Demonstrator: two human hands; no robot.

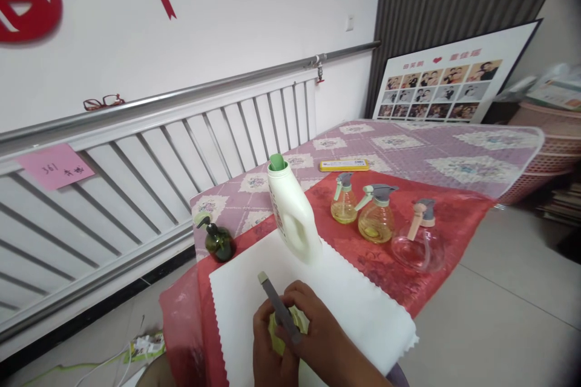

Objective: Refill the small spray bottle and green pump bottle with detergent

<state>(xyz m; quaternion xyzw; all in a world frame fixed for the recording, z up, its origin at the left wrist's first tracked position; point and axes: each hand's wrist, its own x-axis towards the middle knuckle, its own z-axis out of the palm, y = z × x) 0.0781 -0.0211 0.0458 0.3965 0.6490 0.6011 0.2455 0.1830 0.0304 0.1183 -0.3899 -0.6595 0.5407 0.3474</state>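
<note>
Left hand [269, 354] wraps its fingers round the bottle [276, 341]; right hand's [313, 320] fingers grip the sprayer [280, 307], above the mat [238, 302]. Step, presumably: fitting or loosening the sprayer. Next move calls for a steady bottle.

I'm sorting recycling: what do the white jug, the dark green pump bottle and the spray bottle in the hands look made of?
White jug: likely satin plastic, opaque with moulded handle.
Dark green pump bottle: glossy highlights, translucent walls; glass or plastic, unclear.
Spray bottle: grey top probably matte plastic, given its dull colour; body mostly hidden.
</note>
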